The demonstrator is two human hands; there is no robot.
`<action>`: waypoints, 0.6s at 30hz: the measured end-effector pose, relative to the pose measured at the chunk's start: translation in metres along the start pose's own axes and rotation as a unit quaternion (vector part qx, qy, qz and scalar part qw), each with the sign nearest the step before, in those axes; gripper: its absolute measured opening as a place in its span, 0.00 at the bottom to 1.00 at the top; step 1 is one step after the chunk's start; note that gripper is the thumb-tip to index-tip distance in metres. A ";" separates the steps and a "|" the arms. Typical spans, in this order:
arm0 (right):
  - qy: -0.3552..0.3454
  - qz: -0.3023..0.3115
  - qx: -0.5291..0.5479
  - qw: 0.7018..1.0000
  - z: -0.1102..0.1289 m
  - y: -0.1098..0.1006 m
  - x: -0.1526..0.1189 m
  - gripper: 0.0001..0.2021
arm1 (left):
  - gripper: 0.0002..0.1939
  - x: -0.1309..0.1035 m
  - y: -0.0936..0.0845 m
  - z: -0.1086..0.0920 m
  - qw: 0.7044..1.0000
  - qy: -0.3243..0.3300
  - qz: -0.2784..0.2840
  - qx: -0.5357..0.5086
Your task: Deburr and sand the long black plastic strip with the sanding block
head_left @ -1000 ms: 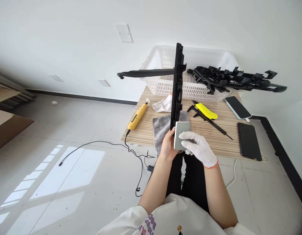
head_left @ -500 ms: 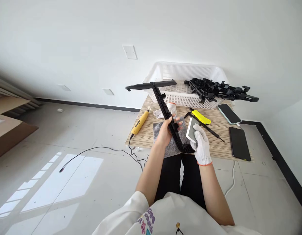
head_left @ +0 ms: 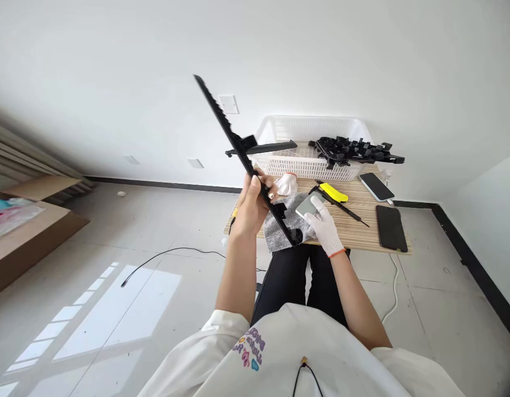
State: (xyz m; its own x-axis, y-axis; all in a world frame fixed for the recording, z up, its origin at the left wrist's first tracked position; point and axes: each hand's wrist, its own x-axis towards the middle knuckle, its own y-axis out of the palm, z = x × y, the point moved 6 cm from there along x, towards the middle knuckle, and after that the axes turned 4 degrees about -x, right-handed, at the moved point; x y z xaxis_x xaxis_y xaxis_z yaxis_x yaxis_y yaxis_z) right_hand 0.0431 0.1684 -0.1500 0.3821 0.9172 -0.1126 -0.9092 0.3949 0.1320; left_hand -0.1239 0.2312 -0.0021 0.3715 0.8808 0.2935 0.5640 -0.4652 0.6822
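My bare left hand (head_left: 251, 209) is closed around the middle of a long black plastic trim strip (head_left: 222, 118) with clips along its edge. The strip slants, its far end raised high before the wall and its near end over a grey cloth (head_left: 276, 236) on the table. In a white knit glove with an orange cuff, my right hand (head_left: 327, 230) grips a flat grey-and-white block (head_left: 306, 206) close to the strip's near end; I cannot tell whether they touch. A crumpled white glove (head_left: 286, 183) lies behind the cloth.
A white plastic basket (head_left: 308, 168) at the back holds several black plastic parts (head_left: 354, 151), some jutting over its rim. On the wooden table (head_left: 354, 237) lie a yellow-handled tool (head_left: 334, 192), a black caliper-like tool (head_left: 354, 216) and two phones (head_left: 391, 229). A cable (head_left: 176, 249) crosses the floor.
My left hand has moved up and left and turned the black strip, so its far end now rises higher. My right hand with the block has shifted slightly left. The view has also shifted.
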 end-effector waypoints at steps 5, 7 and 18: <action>-0.045 -0.127 -0.125 0.983 0.013 -0.020 -0.002 0.39 | 0.19 -0.027 -0.001 -0.047 0.976 0.167 -0.046 0.133; -0.054 -0.174 -0.160 0.970 0.023 -0.034 -0.003 0.39 | 0.19 -0.038 0.000 -0.052 0.964 0.183 -0.053 0.187; -0.073 0.075 -0.077 0.992 0.023 -0.003 -0.090 0.28 | 0.15 -0.061 -0.017 -0.026 0.954 0.203 -0.188 0.114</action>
State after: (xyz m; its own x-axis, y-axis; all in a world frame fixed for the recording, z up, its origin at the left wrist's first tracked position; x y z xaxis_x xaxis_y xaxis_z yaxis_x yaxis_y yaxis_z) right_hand 0.0157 0.0858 -0.1175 0.2497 0.9674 0.0421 -0.9680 0.2505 -0.0163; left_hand -0.1750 0.1877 -0.0141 -0.1784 0.9293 0.3234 0.7644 -0.0761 0.6402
